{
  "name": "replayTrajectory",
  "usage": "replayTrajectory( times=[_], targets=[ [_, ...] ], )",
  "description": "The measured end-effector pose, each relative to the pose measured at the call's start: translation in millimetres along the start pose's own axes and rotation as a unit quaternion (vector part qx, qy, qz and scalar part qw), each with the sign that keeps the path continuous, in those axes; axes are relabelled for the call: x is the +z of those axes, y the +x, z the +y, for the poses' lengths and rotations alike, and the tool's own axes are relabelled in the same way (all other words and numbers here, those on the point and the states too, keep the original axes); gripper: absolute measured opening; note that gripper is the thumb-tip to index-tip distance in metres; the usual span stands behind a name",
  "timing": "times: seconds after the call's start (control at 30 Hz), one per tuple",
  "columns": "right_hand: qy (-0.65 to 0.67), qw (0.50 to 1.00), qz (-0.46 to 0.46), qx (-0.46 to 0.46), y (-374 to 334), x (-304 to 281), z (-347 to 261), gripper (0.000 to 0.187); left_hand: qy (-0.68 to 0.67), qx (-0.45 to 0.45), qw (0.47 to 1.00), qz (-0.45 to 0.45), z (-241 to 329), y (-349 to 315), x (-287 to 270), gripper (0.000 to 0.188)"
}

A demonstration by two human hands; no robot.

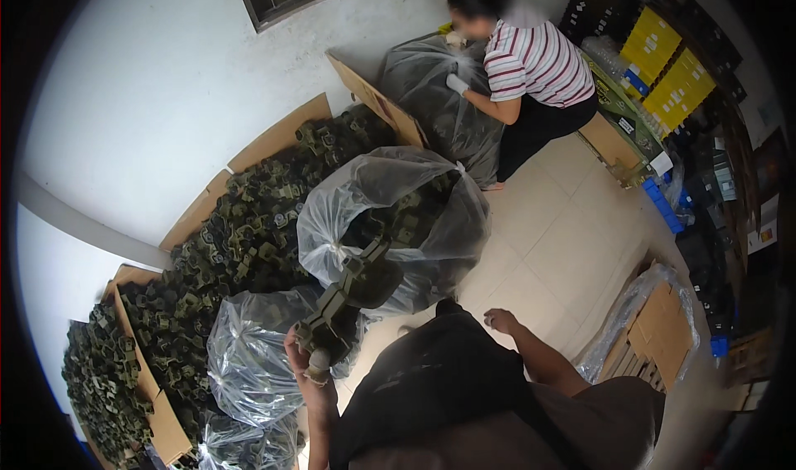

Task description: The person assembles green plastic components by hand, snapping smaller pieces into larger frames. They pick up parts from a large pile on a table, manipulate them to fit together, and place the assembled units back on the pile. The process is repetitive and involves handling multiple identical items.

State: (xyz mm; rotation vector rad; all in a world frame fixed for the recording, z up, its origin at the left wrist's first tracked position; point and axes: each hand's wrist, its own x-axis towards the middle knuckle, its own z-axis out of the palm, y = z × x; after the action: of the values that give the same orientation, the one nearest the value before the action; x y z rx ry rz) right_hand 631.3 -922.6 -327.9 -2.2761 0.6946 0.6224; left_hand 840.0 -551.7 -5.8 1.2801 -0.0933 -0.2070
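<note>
Parts (pixel 333 325) of dark green plastic jut out from the left hand (pixel 311 366), its fingers clamped on the nearest piece, by the near left edge of a clear bag (pixel 464 246) (whether the pieces are joined, I cannot tell). The right hand (pixel 500 321) holds nothing, fingers loosely curled. The step in hand seems to be handling these pieces; the next move likely calls for a firm left grip clear of the bag's edge.

Looked like a workshop storeroom, with big heaps of dark green parts (pixel 240 221), see-through bags (pixel 253 358) holding more, cardboard sheets (pixel 282 131) and a tile floor (pixel 539 204).
</note>
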Motion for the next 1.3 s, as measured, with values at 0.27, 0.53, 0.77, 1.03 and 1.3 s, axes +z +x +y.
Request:
replayTrajectory(
  times=[0.27,0.53,0.77,1.03,1.3],
  targets=[
    [-0.028,0.999,0.014,-0.023,-30.3,8.1,0.8,0.036,-0.029,-0.003,0.999,0.045,-5.9,-46.6,-21.1,0.064],
    [-0.052,0.995,-0.070,-0.042,-33.2,10.8,-11.1,0.033,-0.020,0.001,0.993,0.120,-14.0,-114.8,-12.6,0.057],
    [-0.050,0.994,-0.040,-0.093,-37.1,39.8,39.3,0.030,-0.009,-0.034,0.987,0.154,-32.1,-188.6,-6.1,0.060],
    [0.139,0.960,-0.188,-0.154,-87.4,62.3,-30.4,0.032,0.056,-0.083,0.976,0.194,-24.9,-276.8,-21.4,0.057],
    [0.195,0.866,-0.120,-0.444,-157.1,22.2,-234.2,0.039,0.229,-0.088,0.958,0.146,-7.1,-362.3,-60.4,0.056]
  ],
)
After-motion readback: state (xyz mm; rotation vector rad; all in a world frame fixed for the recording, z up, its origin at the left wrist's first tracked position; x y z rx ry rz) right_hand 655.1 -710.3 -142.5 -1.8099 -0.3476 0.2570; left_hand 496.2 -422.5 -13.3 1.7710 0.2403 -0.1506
